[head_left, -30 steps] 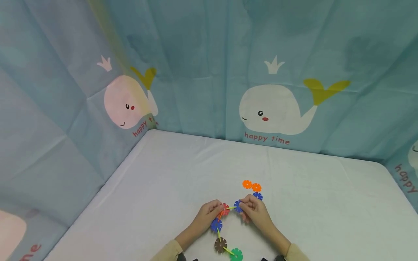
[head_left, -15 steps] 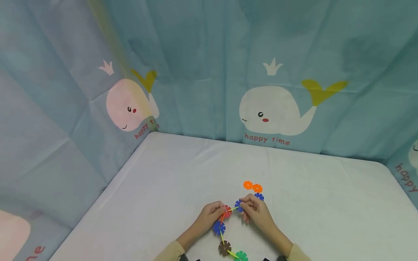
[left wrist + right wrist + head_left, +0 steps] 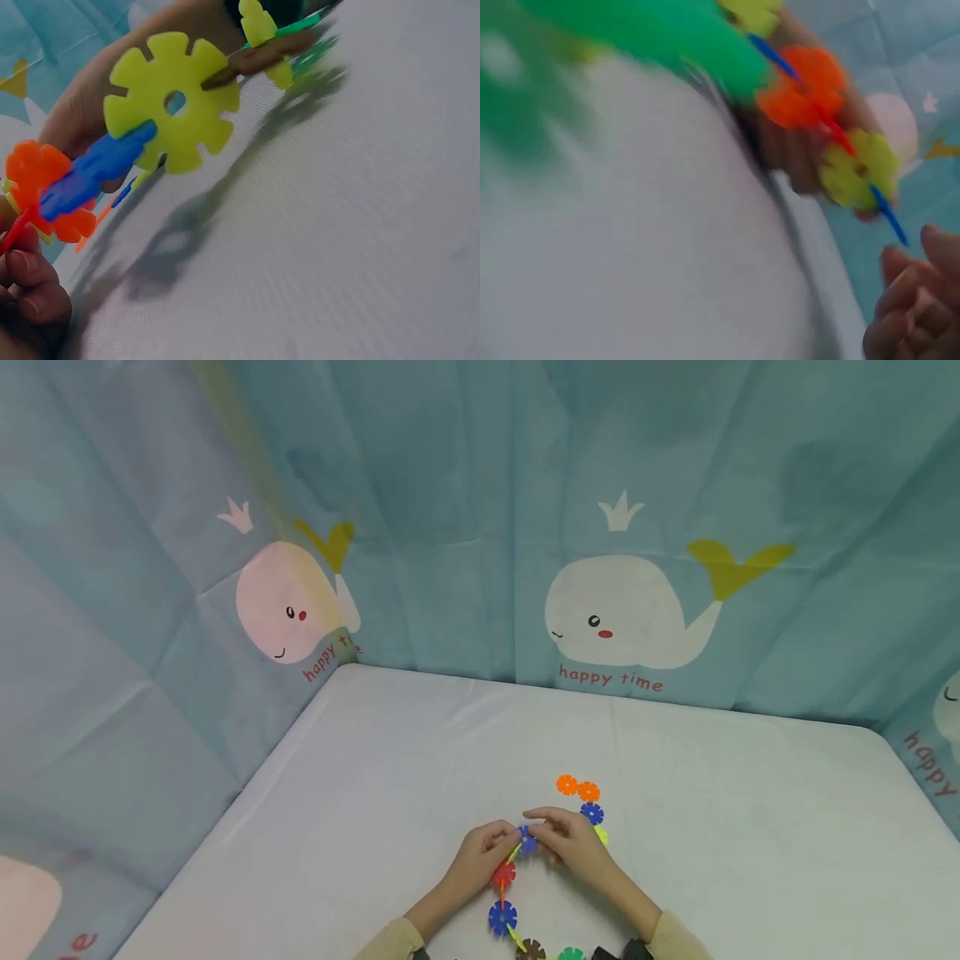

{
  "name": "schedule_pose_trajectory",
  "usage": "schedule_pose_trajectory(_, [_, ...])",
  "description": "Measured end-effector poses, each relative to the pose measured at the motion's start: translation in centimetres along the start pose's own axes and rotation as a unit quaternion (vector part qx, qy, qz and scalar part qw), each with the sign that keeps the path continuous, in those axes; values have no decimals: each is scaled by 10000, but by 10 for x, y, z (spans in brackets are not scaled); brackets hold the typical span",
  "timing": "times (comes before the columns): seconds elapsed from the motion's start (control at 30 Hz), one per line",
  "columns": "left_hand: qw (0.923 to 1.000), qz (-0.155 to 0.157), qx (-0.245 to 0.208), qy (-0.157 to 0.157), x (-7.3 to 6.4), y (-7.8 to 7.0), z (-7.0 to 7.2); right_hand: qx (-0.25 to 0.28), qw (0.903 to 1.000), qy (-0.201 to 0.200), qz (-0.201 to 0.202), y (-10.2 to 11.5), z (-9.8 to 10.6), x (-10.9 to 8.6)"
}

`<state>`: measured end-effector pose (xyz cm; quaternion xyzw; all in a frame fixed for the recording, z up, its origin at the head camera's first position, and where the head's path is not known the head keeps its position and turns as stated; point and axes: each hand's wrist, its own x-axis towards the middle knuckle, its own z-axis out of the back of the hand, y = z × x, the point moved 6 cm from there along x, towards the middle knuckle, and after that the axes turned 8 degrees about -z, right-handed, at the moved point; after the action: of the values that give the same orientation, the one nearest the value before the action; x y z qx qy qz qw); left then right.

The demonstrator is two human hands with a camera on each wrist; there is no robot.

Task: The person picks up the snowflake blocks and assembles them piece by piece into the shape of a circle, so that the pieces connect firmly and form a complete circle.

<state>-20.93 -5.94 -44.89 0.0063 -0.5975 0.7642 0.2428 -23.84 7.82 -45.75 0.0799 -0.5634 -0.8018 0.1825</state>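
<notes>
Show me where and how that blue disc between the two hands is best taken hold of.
Probably pinch the blue disc by its free, notched rim, coming from the side of the right hand: the disc is thin, and its opposite edge joins the yellow disc by the left hand.

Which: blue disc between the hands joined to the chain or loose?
Joined: the right wrist view shows the blue disc slotted into the yellow disc, itself slotted to the red disc.
</notes>
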Motion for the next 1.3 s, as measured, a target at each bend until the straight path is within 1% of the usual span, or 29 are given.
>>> schedule_pose_trajectory(0.03, [10000,19,-45,-6,0,0,0,-478,9983,-287,154,-1,6,2])
schedule_pose_trajectory(0.07, [10000,38,-89,-14,0,0,0,-1089,9920,-605,223,-3,12,5])
schedule_pose_trajectory(0.1, [9999,68,-120,-12,0,1,0,-1747,9798,-937,266,-4,19,7])
schedule_pose_trajectory(0.13, [9998,104,-158,-3,0,1,0,-2397,9630,-1217,212,-6,25,9])
schedule_pose_trajectory(0.17, [9997,138,-185,5,0,2,-1,-2979,9437,-1431,151,-8,30,11])
schedule_pose_trajectory(0.2, [9996,171,-215,11,0,2,-1,-3471,9246,-1567,78,-11,34,13])
schedule_pose_trajectory(0.23, [9996,186,-231,5,0,2,-1,-3845,9089,-1612,-2,-14,38,16])
schedule_pose_trajectory(0.27, [9996,190,-224,-2,0,2,-1,-4051,9004,-1584,-91,-17,40,18])
schedule_pose_trajectory(0.3, [9995,214,-235,-16,0,2,-1,-4124,8974,-1564,-126,-20,42,20])
schedule_pose_trajectory(0.33, [9994,229,-242,-38,0,2,0,-4133,8968,-1575,-113,-21,44,23])
schedule_pose_trajectory(0.37, [9994,239,-231,-60,0,2,0,-4062,8995,-1608,-85,-22,47,25])
schedule_pose_trajectory(0.47, [9991,284,-295,-106,1,2,0,-3735,9114,-1728,26,-23,51,29])
schedule_pose_trajectory(0.53, [9985,360,-391,-102,0,3,0,-3635,9134,-1818,220,-20,51,30])
schedule_pose_trajectory(0.6, [9980,409,-466,-77,0,3,0,-3520,9168,-1799,568,-14,48,27])
schedule_pose_trajectory(0.7, [9980,417,-451,-112,-1,4,0,-3132,9263,-1646,1297,-2,39,17])
schedule_pose_trajectory(0.77, [9981,402,-440,-145,-1,5,1,-2586,9418,-1450,1586,3,33,8])
schedule_pose_trajectory(0.83, [9982,387,-415,-180,-1,5,2,-1949,9595,-1220,1625,4,30,1])
schedule_pose_trajectory(0.87, [9983,381,-392,-193,-1,5,3,-1674,9667,-1098,1594,4,29,-1])
schedule_pose_trajectory(0.93, [9983,401,-386,-197,-1,5,4,-1222,9772,-847,1516,5,26,-4])
schedule_pose_trajectory(1.0, [9983,416,-353,-214,-1,6,4,-926,9823,-622,1503,11,23,-8])
schedule_pose_trajectory(1.07, [9981,465,-351,-216,-2,7,4,-765,9842,-467,1526,18,22,-11])
schedule_pose_trajectory(1.17, [9975,560,-365,-211,-3,8,3,-610,9865,-376,1474,27,22,-15])
schedule_pose_trajectory(1.3, [9972,606,-348,-262,-2,9,3,-524,9902,-323,1255,27,23,-16])
